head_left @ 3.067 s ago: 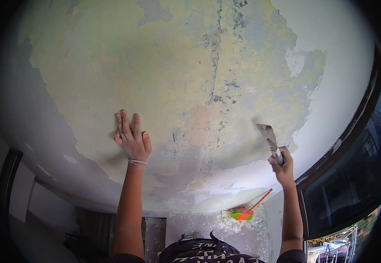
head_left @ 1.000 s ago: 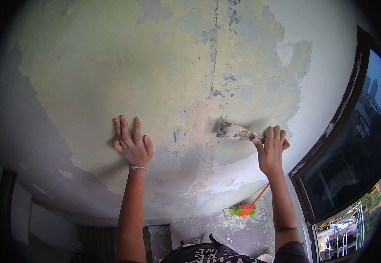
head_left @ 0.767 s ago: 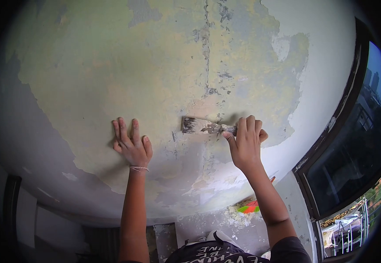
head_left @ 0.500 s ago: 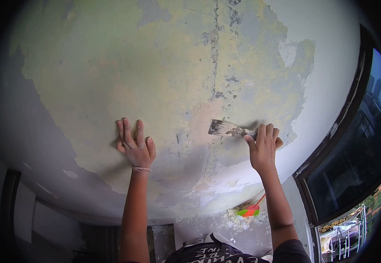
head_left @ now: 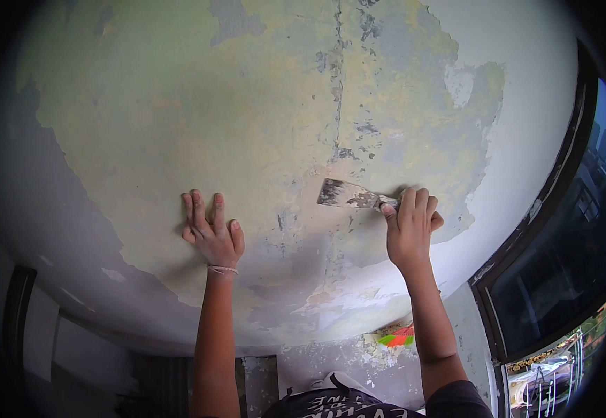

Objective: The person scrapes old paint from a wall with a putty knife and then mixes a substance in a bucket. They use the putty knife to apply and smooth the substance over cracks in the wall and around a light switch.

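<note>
My right hand [head_left: 411,228] is closed round the handle of a scraper [head_left: 348,195], whose flat, paint-smeared blade points left against the wall [head_left: 261,125]. Peeling has left the wall's surface in patches of pale green, yellow and grey. A dark vertical crack [head_left: 338,90] runs down it above the blade. To the left, my left hand [head_left: 213,233] rests on the wall with its fingers spread and nothing held. Around that wrist is a thin pale band [head_left: 222,269].
A dark-framed window [head_left: 547,272] stands on the right. Below, a red and green broom head [head_left: 396,338] is partly hidden behind my right arm. Pale flakes litter the floor [head_left: 379,366]. A dark upright bar [head_left: 18,313] is at the lower left.
My right hand has carried the scraper a little left and up along the wall. My left hand stays in place on the wall. The view has shifted slightly.
</note>
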`<state>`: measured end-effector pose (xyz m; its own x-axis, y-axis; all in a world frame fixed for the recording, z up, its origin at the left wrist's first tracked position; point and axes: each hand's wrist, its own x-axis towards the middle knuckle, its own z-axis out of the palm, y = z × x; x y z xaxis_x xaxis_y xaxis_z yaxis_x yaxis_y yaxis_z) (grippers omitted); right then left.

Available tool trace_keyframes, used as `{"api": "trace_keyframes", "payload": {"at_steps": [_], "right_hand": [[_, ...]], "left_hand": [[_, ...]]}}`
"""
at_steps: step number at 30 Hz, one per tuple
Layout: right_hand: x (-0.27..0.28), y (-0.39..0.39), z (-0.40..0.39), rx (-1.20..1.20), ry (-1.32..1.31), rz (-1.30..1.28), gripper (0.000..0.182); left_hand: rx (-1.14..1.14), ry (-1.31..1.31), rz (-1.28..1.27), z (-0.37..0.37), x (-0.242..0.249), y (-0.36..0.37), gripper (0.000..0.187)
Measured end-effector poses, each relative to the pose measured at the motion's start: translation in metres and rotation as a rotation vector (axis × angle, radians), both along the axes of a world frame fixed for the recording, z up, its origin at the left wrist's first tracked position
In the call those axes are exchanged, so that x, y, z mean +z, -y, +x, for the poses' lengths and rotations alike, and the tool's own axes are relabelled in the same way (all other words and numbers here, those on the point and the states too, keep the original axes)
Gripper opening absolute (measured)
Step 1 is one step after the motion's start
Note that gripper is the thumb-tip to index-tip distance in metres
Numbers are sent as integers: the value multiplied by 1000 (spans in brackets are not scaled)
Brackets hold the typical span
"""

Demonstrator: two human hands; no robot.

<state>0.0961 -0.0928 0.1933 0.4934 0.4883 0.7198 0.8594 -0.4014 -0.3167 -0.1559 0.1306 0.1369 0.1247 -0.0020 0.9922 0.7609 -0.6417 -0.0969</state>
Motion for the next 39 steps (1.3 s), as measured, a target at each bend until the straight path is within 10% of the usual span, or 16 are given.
{"api": "trace_keyframes", "payload": {"at_steps": [9,14,18,20,21,22,23,27,29,33,39], "right_hand": [[-87,80,66,-128,-155,-11,31],[-226,88,31,49,-687,-189,45],[-380,95,-17,414,-1290,-304,53],[-365,102,-56,533,-1575,-395,41],[-350,101,-65,545,-1616,-531,34],[-357,98,-68,585,-1574,-610,33],[-365,96,-69,624,-1529,-685,36],[-382,55,-54,646,-1070,-1048,46],[-390,24,-47,662,-935,-1110,51],[-389,-37,-66,678,-793,-1110,44],[-353,-83,-167,761,-829,-1028,28]], "left_hand": [[33,0,-56,0,-10,4,53],[-61,111,-424,11,-129,24,58],[21,-524,-979,-32,-244,113,61],[3,-868,-1603,-84,-405,167,57],[-47,-1463,-1932,-104,-430,202,47],[70,-777,-2377,-139,-428,262,44],[181,-615,-2547,-175,-449,314,47],[573,-60,-2644,-284,-506,516,49],[660,631,-2672,-307,-480,570,48],[989,926,-2016,-312,-458,638,37],[812,1165,-1976,-319,-521,655,33]]}}
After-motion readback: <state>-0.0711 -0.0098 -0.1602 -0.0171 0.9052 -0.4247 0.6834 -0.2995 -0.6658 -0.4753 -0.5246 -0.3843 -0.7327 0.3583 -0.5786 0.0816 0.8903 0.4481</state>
